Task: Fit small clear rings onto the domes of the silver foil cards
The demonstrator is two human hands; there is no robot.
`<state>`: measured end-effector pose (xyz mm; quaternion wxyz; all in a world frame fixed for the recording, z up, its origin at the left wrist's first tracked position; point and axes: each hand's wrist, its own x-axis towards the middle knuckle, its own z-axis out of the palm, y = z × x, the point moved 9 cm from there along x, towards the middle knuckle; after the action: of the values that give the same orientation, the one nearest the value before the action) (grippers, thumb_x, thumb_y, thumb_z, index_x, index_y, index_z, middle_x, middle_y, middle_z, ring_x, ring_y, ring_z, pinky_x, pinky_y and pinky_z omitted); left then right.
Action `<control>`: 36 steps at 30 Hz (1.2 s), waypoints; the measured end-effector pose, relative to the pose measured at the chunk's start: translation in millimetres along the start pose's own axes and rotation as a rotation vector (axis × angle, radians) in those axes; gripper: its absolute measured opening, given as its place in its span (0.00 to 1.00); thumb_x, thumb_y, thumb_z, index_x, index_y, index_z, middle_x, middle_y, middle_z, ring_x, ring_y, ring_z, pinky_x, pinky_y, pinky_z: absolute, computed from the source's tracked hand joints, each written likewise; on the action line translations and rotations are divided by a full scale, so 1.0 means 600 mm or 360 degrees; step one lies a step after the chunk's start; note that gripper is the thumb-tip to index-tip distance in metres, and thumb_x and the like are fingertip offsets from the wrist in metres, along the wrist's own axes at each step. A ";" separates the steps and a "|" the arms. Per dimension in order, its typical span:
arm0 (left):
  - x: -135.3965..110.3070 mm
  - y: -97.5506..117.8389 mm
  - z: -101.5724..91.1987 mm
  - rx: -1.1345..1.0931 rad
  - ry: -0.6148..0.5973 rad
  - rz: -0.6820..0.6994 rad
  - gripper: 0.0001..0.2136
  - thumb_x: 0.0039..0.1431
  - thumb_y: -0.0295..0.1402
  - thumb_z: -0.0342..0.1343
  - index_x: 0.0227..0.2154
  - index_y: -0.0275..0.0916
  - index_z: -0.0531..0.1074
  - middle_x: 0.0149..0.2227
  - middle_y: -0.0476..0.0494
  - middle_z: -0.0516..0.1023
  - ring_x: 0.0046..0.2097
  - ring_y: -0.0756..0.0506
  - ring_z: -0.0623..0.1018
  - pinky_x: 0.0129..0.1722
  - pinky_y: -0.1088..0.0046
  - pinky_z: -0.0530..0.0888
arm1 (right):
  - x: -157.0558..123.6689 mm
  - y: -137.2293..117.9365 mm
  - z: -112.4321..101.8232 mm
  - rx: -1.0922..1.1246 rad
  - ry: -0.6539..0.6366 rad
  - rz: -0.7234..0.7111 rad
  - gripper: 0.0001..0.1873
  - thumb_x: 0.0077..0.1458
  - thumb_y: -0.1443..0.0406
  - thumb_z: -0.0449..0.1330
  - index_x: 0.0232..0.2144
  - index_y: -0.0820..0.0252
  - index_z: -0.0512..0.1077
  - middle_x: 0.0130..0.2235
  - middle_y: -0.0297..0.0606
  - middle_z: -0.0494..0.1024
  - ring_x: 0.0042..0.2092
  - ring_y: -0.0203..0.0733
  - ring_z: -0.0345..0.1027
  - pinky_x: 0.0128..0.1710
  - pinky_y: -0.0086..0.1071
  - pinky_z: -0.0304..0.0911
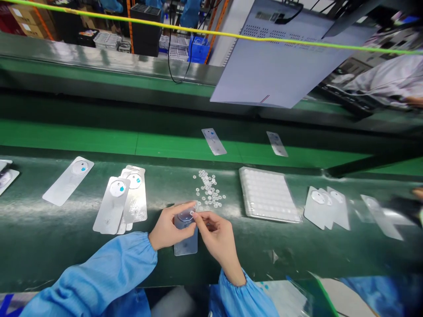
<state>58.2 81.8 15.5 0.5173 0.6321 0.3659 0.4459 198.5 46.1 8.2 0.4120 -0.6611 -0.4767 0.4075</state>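
My left hand (pixel 168 228) is closed around the upper part of a thin, rounded, phone-shaped panel (pixel 186 245), with thumb and fingers on its edges. A dark round area shows near the panel's top, partly covered by the fingers. My right hand (pixel 216 235) pinches a small white ring (pixel 192 213) at that round area; whether it touches the panel I cannot tell. Just beyond both hands lies a loose scatter of small white rings (pixel 209 187) on the green bench (pixel 158 273).
Stacked panels (pixel 110 207) lie to the left, and more panels (pixel 317 207) to the right. A clear plastic tray (pixel 269 193) is right of the rings. Two panels rest on the green conveyor (pixel 165 145). A monitor (pixel 264 61) hangs above. A co-worker's hand (pixel 418 193) shows at far right.
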 end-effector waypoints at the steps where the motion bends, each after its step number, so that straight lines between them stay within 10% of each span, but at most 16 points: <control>1: 0.000 0.000 0.000 -0.0001 -0.0003 0.0001 0.24 0.50 0.24 0.62 0.53 0.36 0.77 0.51 0.37 0.82 0.53 0.38 0.80 0.55 0.63 0.78 | 0.000 -0.001 0.000 -0.0009 0.0004 -0.0004 0.20 0.57 0.48 0.64 0.30 0.59 0.80 0.27 0.41 0.81 0.27 0.44 0.72 0.25 0.33 0.65; 11: -0.005 -0.013 0.003 -0.0088 -0.0062 -0.0046 0.26 0.53 0.23 0.61 0.57 0.37 0.74 0.54 0.37 0.80 0.55 0.38 0.79 0.58 0.61 0.75 | 0.002 -0.010 0.000 -0.0097 0.0028 -0.0047 0.21 0.58 0.47 0.63 0.28 0.59 0.79 0.26 0.39 0.81 0.25 0.42 0.70 0.25 0.32 0.64; 18: -0.003 -0.029 -0.005 -0.0477 0.0019 -0.0258 0.34 0.60 0.32 0.62 0.68 0.37 0.58 0.47 0.38 0.81 0.41 0.46 0.82 0.41 0.73 0.79 | 0.024 -0.006 -0.011 -0.0012 0.0056 -0.0025 0.25 0.49 0.47 0.71 0.20 0.55 0.65 0.20 0.30 0.68 0.22 0.36 0.61 0.23 0.31 0.59; 27: 0.007 -0.067 -0.022 -0.0730 0.0226 -0.0613 0.38 0.55 0.40 0.68 0.65 0.38 0.57 0.37 0.42 0.85 0.36 0.44 0.84 0.35 0.72 0.80 | 0.005 0.055 0.030 0.0692 -0.0292 0.0221 0.31 0.57 0.38 0.57 0.41 0.59 0.74 0.29 0.39 0.78 0.26 0.42 0.72 0.20 0.31 0.67; 31: 0.079 -0.045 -0.102 -0.0586 0.0434 -0.0462 0.38 0.55 0.40 0.67 0.64 0.40 0.53 0.35 0.41 0.85 0.35 0.42 0.85 0.35 0.68 0.81 | -0.026 0.079 0.020 0.0496 -0.0111 0.0011 0.28 0.62 0.41 0.57 0.34 0.60 0.76 0.26 0.39 0.76 0.23 0.39 0.69 0.20 0.30 0.64; 36: 0.261 0.018 -0.292 0.0409 0.0849 -0.0318 0.33 0.62 0.33 0.60 0.66 0.36 0.52 0.46 0.33 0.82 0.46 0.42 0.84 0.44 0.66 0.80 | -0.029 0.073 0.032 0.0377 -0.0133 -0.0166 0.26 0.65 0.45 0.55 0.31 0.59 0.77 0.24 0.38 0.75 0.23 0.39 0.68 0.22 0.30 0.62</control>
<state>-54.4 281.5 66.6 0.3602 0.5141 0.6023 0.4931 189.7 23.1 -36.3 0.4876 -0.5646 -0.4758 0.4660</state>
